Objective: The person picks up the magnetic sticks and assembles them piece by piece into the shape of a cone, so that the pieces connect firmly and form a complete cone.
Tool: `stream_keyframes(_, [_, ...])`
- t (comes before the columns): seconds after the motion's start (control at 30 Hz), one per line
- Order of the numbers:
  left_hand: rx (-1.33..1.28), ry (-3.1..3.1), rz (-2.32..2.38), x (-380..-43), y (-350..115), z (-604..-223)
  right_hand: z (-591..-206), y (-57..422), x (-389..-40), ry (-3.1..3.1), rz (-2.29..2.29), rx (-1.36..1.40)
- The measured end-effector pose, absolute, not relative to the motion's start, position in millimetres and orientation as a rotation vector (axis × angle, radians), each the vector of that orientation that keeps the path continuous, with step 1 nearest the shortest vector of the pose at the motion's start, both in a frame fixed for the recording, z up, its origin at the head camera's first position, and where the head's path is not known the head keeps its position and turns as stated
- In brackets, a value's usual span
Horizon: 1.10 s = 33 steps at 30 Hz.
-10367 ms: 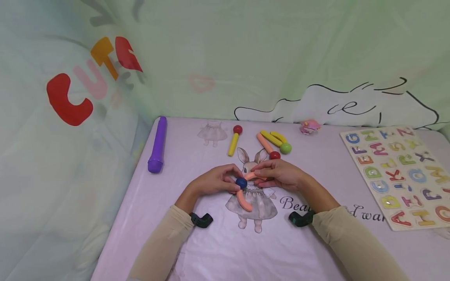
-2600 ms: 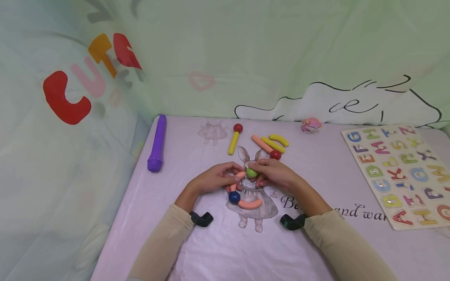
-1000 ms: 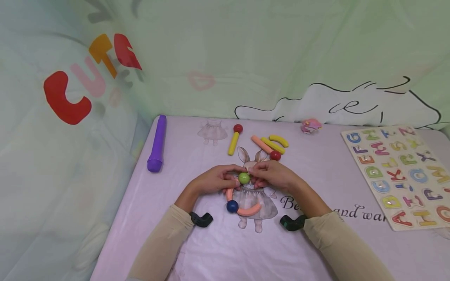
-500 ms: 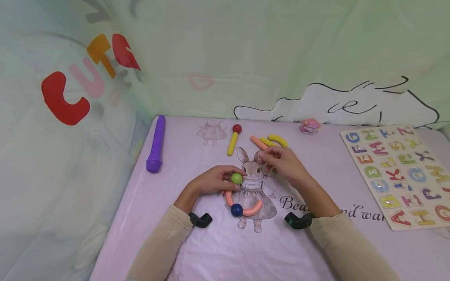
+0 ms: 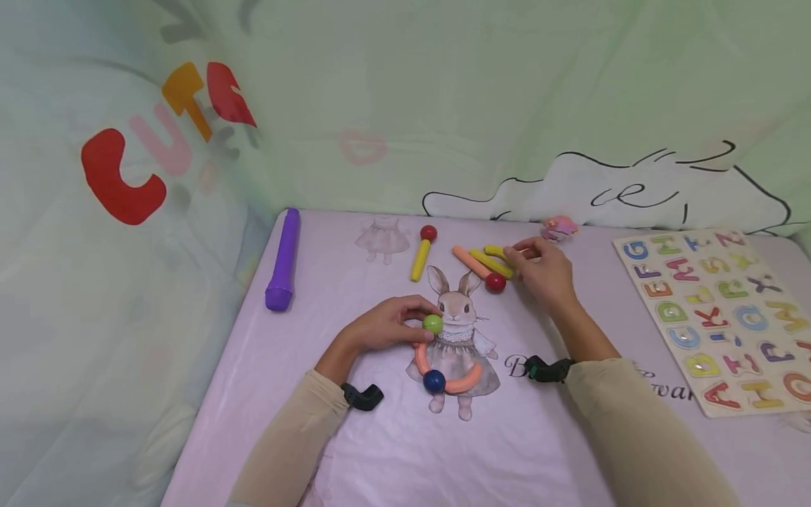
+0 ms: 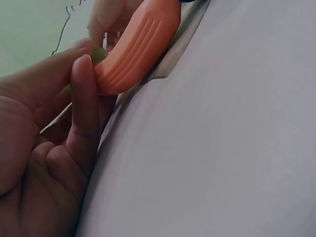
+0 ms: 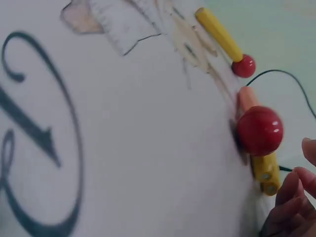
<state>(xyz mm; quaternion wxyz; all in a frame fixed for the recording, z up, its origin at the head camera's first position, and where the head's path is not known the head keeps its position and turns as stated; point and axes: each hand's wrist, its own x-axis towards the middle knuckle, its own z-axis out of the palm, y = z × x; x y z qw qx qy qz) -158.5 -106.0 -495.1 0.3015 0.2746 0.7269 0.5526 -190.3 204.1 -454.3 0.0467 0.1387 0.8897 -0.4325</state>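
- Green ball (image 5: 434, 324): mid-table, pinched by the left hand (image 5: 394, 324) at one end of a curved orange stick (image 5: 421, 358).
- Blue ball (image 5: 434, 382): joins that stick to a second orange arc (image 5: 465, 380), its far end free.
- Right hand (image 5: 541, 271): fingertips at the curved yellow stick (image 5: 494, 250); whether gripping, I cannot tell.
- Purple microphone (image 5: 283, 267): near the table's (image 5: 342, 436) left edge, well apart from the left hand.

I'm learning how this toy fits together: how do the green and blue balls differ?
The left hand pinches the green ball; no hand touches the blue ball. The blue ball sits between two curved orange pieces, the green ball at the end of one. Both are round.
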Motion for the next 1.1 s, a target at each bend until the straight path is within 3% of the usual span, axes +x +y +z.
stream_keyframes(0.4, [0.695,2.015,1.420,-158,-104,-494,-479,211,-201,2.830,-1.180,0.425])
stream_keyframes(1.1, [0.687,2.027,1.381,-157,-105,-492,-479,220,-204,2.667,-1.212,0.443])
